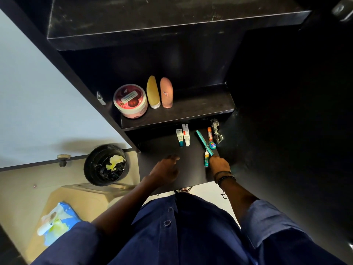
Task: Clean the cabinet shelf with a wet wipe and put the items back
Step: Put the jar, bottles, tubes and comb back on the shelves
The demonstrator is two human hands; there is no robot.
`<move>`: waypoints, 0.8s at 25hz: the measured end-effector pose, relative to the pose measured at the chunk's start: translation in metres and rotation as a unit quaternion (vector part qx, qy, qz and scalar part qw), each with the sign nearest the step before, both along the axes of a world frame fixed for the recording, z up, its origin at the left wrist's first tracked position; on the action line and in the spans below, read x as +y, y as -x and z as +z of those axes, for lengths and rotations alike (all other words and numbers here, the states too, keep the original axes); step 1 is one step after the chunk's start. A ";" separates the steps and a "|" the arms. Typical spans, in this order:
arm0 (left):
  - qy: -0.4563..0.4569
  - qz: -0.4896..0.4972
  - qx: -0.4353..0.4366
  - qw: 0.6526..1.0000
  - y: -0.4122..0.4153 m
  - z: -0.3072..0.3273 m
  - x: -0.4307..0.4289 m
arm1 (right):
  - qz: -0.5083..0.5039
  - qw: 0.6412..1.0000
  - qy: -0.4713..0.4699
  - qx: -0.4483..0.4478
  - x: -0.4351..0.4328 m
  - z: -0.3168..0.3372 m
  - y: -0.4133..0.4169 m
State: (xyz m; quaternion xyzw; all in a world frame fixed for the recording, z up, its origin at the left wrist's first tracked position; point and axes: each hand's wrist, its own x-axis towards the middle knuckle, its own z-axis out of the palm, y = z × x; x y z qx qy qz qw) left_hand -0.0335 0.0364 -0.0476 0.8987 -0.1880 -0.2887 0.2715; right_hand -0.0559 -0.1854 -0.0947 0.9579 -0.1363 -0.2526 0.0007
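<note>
A black cabinet shelf (200,104) carries a round pink jar (130,100), a yellow bottle (152,92) and a pink bottle (166,92) at its left. Below it, on a lower black surface (156,148), lie two small white tubes (183,134), a teal toothbrush (203,141), an orange stick (210,133), a small round blue tin (212,145) and a small white-and-teal bottle (206,159). My right hand (219,165) grips the near end of the toothbrush. My left hand (167,170) rests on the lower surface with loosely curled fingers, holding nothing.
A black bin (105,164) with crumpled wipes stands on the floor at the left. A blue wet-wipe pack (57,222) lies on a beige surface at lower left. An upper black shelf (172,22) overhangs. A metal hinge (216,131) sits beside the orange stick.
</note>
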 end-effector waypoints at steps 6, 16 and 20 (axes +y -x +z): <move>0.002 0.006 0.000 1.000 0.004 0.001 0.001 | 0.005 1.000 -0.004 -0.010 -0.005 0.021 0.003; 0.036 0.038 -0.010 0.999 0.008 0.003 0.005 | -0.125 0.971 -0.191 -0.076 0.001 0.057 0.020; 0.044 0.048 0.005 0.998 0.008 0.002 0.003 | -0.314 0.852 -0.415 -0.066 -0.001 0.056 0.019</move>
